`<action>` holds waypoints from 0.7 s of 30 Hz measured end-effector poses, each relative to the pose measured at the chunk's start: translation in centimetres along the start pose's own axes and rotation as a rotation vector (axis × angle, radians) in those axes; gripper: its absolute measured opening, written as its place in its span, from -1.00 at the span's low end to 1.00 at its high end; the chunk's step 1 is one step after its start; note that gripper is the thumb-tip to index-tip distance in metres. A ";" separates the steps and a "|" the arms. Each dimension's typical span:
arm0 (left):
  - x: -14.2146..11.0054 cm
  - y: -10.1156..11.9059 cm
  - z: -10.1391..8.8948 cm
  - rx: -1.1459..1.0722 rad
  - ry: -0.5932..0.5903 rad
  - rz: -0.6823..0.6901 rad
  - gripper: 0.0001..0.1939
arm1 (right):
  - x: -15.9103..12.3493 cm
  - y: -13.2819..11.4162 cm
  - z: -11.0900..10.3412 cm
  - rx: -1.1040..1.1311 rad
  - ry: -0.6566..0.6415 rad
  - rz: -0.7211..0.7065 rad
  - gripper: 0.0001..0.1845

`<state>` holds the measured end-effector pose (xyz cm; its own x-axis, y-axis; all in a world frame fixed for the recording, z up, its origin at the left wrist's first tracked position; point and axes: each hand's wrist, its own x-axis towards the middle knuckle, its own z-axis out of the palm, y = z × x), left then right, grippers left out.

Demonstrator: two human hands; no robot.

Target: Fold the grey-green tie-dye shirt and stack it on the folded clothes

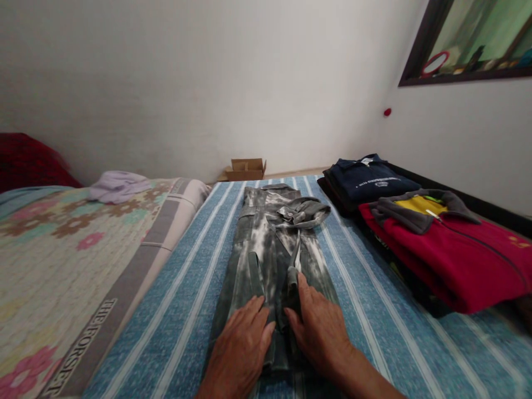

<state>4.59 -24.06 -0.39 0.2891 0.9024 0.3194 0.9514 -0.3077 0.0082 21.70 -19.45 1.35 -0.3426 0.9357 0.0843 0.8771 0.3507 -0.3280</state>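
A long grey-green garment with white tie-dye patches (257,227) lies lengthwise in front of me, folded narrow. One of its ends, perhaps a sleeve or cuff (307,210), is bunched on top near the far end. My left hand (243,338) rests on the near left part of the cloth, fingers stretched forward beside a narrow strap (255,271). On the right side, my right hand (318,324) lies on the garment with thumb and fingers apart, its fingertips touching a raised fold (293,277). Cloth beneath both palms is hidden.
The garment lies on a blue striped bedspread (174,293). To the right are a folded red jacket (465,255) and a navy folded top (369,180) on stacks. A floral-covered bed (103,249) with a lilac cloth (118,185) adjoins left. A cardboard box (245,170) stands by the wall.
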 end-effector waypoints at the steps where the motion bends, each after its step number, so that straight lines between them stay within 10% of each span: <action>1: 0.0 0.0 0.0 -0.003 0.002 0.000 -0.70 | -0.1 0.0 0.1 0.014 0.010 -0.001 -0.37; 21: -0.5 -0.1 0.4 -0.030 0.075 -0.006 -0.68 | -1.3 -0.6 1.4 0.035 0.116 -0.055 -0.29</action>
<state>4.44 -24.37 -0.96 0.2735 0.8795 0.3894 0.9493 -0.3121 0.0382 21.16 -20.96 0.07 -0.3471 0.9139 0.2106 0.8449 0.4022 -0.3527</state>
